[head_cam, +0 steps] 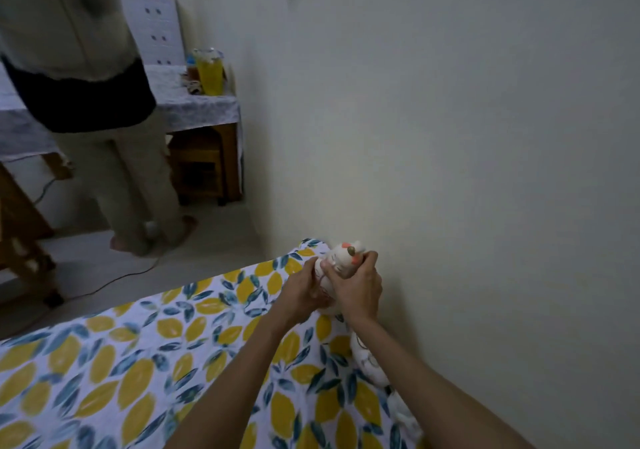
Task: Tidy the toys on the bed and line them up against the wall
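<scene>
A white plush toy [343, 258] with pink ears stands upright at the far corner of the bed [121, 362], right against the wall [467, 171]. My left hand [304, 289] grips its body from the left. My right hand [358, 284] wraps around its head and back on the wall side. Behind it, along the wall, lies a second white plush [369, 358], partly hidden under my right forearm. A smaller white plush [403, 410] sits nearer to me against the wall.
The bed has a sheet with yellow and blue leaves. Another person [104, 102] stands on the floor beyond the bed edge. A covered table [194, 109] holds a yellow jar [209, 70]. A cable [114, 278] runs across the floor.
</scene>
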{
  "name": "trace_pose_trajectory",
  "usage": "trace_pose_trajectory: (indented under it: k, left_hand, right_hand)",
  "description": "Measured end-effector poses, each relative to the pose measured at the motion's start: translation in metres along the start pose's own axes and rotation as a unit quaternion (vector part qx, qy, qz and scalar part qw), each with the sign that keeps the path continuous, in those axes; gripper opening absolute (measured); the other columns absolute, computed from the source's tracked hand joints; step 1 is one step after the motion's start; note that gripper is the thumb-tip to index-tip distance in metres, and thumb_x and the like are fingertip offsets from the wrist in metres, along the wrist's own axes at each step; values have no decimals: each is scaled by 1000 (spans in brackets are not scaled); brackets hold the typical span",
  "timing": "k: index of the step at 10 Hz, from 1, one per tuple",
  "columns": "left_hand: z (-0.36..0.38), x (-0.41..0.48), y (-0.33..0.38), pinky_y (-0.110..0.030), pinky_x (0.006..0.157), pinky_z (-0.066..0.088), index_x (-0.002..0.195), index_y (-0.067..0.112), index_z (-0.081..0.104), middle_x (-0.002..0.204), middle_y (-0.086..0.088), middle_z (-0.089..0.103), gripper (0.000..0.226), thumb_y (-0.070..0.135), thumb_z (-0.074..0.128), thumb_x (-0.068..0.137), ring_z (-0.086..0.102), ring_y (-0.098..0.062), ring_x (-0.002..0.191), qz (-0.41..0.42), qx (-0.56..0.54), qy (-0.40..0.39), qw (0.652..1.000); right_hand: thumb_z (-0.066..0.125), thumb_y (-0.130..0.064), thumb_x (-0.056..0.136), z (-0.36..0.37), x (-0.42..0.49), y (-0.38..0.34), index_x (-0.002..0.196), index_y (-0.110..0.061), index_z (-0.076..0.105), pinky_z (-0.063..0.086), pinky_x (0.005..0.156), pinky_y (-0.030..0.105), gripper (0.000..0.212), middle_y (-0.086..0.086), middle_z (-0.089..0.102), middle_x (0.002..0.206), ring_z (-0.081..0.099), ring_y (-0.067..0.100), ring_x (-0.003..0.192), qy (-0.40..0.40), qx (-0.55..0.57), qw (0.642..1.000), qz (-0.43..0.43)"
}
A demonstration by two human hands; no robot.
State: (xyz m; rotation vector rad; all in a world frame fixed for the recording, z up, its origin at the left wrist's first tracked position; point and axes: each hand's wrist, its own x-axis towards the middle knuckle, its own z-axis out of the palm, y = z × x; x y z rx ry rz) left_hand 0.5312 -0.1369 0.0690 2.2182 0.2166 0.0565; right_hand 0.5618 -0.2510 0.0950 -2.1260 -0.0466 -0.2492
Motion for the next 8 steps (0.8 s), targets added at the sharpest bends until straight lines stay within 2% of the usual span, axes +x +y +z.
trace_pose_trajectory:
  k: [1, 3, 4, 5, 6, 7, 8]
  left_hand:
    - [14, 15, -1, -36, 86, 50, 143, 12, 32, 128, -18, 62, 84, 18, 78, 73, 61, -35, 111, 9, 9, -20, 1000]
    - [22, 19, 4, -22, 78, 39, 144, 10, 29, 128, -18, 62, 84, 16, 77, 75, 59, -35, 113, 18, 33, -26, 999]
    - [24, 14, 2, -27, 86, 44, 145, 6, 25, 136, -19, 56, 85, 15, 76, 77, 57, -36, 118, 21, 49, -28, 998]
    - [22, 4, -2, -36, 102, 43, 148, 1, 16, 150, -19, 38, 91, 22, 74, 81, 44, -35, 133, 13, 92, -41, 995]
    - [-8, -19, -6, -39, 120, 26, 151, 4, 8, 161, -14, 13, 90, 35, 64, 88, 16, -29, 149, 10, 137, -22, 990]
    - [-41, -44, -12, -39, 122, 17, 151, 5, 5, 163, -12, 5, 85, 41, 55, 92, 5, -26, 151, -5, 160, 5, 987]
    - [-79, -69, -23, -40, 124, 11, 151, 3, 5, 163, -14, 2, 82, 42, 49, 94, 0, -26, 151, -20, 186, 35, 982]
  right_hand:
    - [79, -49, 67, 2, 15, 19, 92, -12, 43, 50, 71, 38, 58, 10, 65, 93, 63, 32, 86, 4, -5, 1000, 11]
    - [77, -50, 70, 5, 18, 35, 94, -13, 43, 47, 68, 32, 56, 10, 64, 94, 62, 30, 84, 13, -4, 1000, 12]
    - [73, -51, 74, 9, 15, 38, 108, -14, 42, 49, 75, 32, 59, 11, 63, 106, 63, 31, 95, -3, 4, 1000, 6]
    - [70, -53, 76, 8, 11, 38, 127, -11, 38, 48, 90, 37, 74, 14, 58, 123, 58, 33, 111, -18, 0, 1000, -4]
    - [60, -52, 84, 4, -7, 17, 147, 0, 18, 31, 114, 45, 92, 23, 33, 150, 34, 37, 138, -3, -46, 998, -35]
    - [42, -56, 87, -2, -21, 2, 150, 1, 7, 19, 119, 46, 92, 24, 17, 157, 20, 36, 145, 35, -74, 994, -72]
    - [35, -55, 88, -7, -33, -13, 150, 0, 3, 15, 120, 48, 89, 24, 9, 159, 12, 34, 147, 70, -105, 984, -130]
